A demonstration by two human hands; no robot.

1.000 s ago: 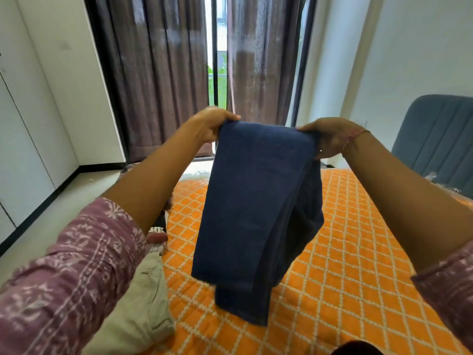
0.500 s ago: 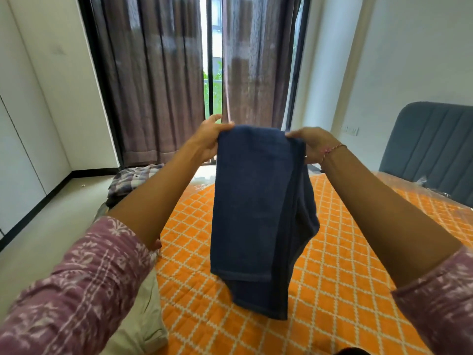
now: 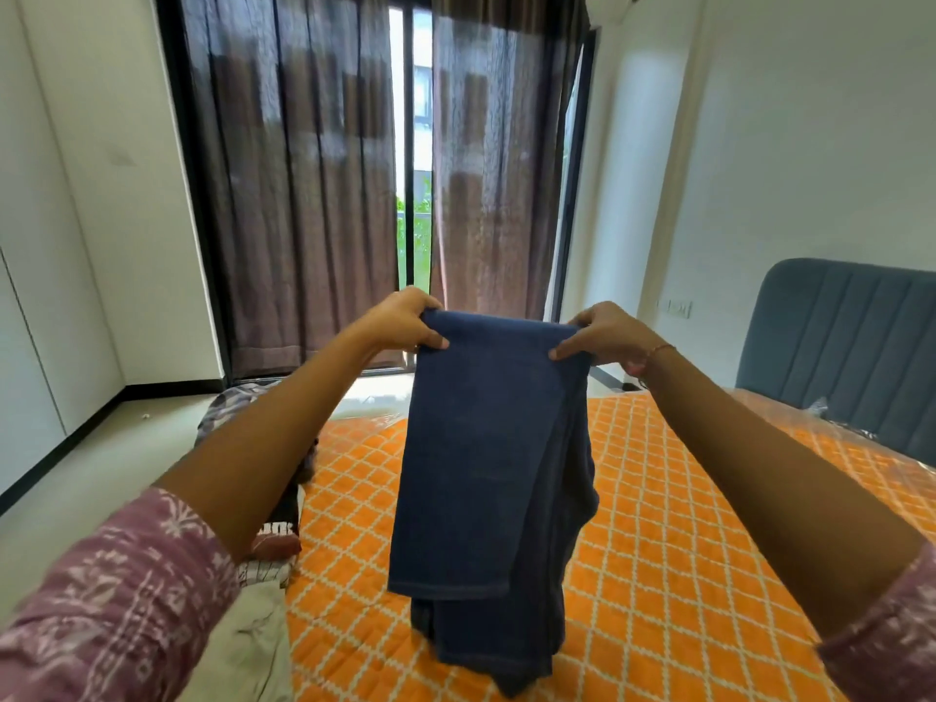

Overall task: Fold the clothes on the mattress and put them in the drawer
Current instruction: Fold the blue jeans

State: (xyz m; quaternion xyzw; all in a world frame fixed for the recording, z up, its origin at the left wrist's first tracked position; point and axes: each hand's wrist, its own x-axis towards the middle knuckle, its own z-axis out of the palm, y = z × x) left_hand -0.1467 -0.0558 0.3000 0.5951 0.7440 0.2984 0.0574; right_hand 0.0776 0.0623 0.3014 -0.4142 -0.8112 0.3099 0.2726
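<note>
Left hand (image 3: 405,321) and right hand (image 3: 602,334) each pinched a top corner of the dark blue jeans (image 3: 486,473); garment hung doubled above the orange mattress (image 3: 684,549), probably so gravity straightened the fold.

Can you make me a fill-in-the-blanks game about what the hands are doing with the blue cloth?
1. The dark blue folded garment is held up by ____ hands.
2. The quilted mattress cover with white diamond lines is coloured ____.
3. The left hand and right hand pinch the garment's ____ edge.
4. The brown curtains hang over a ____.

Missing words: two; orange; top; window
</note>
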